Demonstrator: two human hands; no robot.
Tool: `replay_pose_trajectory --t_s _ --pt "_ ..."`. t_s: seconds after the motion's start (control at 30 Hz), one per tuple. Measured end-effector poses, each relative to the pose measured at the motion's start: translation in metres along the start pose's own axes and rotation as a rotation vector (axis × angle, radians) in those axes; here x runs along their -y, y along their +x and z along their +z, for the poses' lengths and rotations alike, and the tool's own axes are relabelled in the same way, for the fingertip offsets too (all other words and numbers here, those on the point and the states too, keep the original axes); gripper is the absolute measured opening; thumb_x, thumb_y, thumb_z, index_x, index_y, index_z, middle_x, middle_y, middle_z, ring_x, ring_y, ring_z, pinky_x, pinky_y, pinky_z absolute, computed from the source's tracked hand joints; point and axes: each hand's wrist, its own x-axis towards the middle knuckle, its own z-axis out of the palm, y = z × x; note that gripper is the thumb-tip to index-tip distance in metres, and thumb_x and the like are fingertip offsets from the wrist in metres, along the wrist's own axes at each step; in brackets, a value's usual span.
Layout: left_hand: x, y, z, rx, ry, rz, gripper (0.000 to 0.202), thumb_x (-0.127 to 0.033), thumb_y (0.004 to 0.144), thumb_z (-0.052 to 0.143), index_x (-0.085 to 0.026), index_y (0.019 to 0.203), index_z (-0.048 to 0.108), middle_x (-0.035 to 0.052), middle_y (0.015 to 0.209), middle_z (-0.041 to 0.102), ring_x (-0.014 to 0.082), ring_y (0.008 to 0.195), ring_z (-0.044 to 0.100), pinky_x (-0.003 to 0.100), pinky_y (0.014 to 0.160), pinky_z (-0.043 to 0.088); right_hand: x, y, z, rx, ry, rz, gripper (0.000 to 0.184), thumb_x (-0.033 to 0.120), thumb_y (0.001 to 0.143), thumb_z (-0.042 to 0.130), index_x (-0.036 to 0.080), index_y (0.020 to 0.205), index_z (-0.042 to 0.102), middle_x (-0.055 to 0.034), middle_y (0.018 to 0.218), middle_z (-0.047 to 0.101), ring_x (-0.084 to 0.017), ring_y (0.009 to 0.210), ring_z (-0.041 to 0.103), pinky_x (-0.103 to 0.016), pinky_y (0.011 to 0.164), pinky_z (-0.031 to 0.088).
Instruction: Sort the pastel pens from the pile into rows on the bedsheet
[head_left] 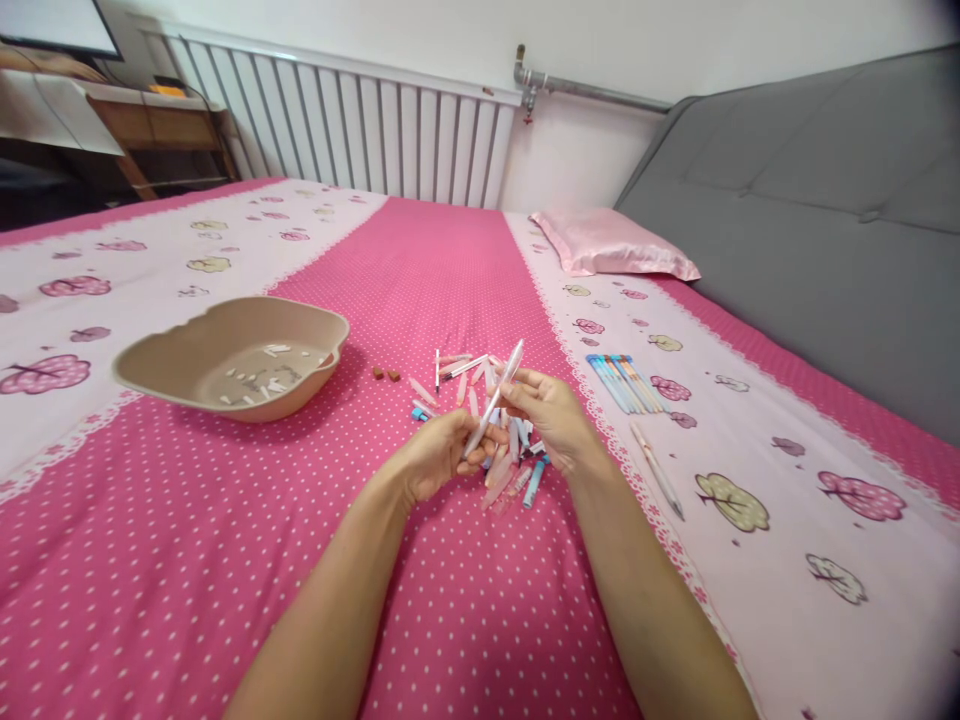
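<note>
White pen (493, 404) aslant; left hand (444, 452) at lower end; right hand (555, 417) above

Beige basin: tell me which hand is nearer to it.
Left. The left hand is right of the beige basin, apart from it; the right hand is farther right.

Pen-part pile (504, 480) partly hidden behind left hand (442, 450) and right hand (551, 415); can't count pieces. White bits (276, 387) in basin (225, 325) and brown chunks (378, 373) near it too small to identify. Monitor (60, 27) clipped top-left, grey headboard (810, 190) right, both forearms (330, 600) bottom.
</note>
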Motion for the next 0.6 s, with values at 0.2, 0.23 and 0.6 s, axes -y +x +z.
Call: replay_pose_trajectory --t_s 0.2,0.23,0.6 --pt "0.002 0.0007 0.0021 -0.003 0.001 0.14 0.021 -0.017 0.078 0.052 -0.006 0.077 0.071 0.0046 0.062 0.055 0.0059 0.046 0.038 0.017 0.045 0.031 -0.0013 0.0006 -0.0026 0.046 -0.008 -0.057 0.041 0.04 0.062 0.078 0.014 0.092 0.068 -0.0026 0.074 0.068 -0.015 0.069 0.064 -0.026 0.064 0.048" --pt "0.0024 0.0008 0.0022 -0.012 -0.003 0.157 0.02 -0.017 0.079 0.054 -0.006 0.077 0.071 0.0044 0.063 0.055 0.0062 0.048 0.038 0.017 0.045 0.031 -0.0017 0.0007 -0.0027 0.048 -0.012 -0.066 0.041 0.04 0.062 0.078 0.014 0.091 0.068 -0.0024 0.073 0.068 -0.014 0.067 0.063 -0.025 0.063 0.048" --pt "0.0025 0.0007 0.0022 -0.006 -0.071 0.201 0.018 -0.019 0.078 0.061 -0.005 0.08 0.071 0.0032 0.064 0.05 0.0068 0.052 0.041 0.017 0.045 0.032 -0.0016 -0.0006 0.0001 0.077 0.001 -0.093 0.036 0.044 0.064 0.076 0.017 0.087 0.067 -0.0025 0.076 0.07 -0.012 0.059 0.06 -0.026 0.059 0.051"
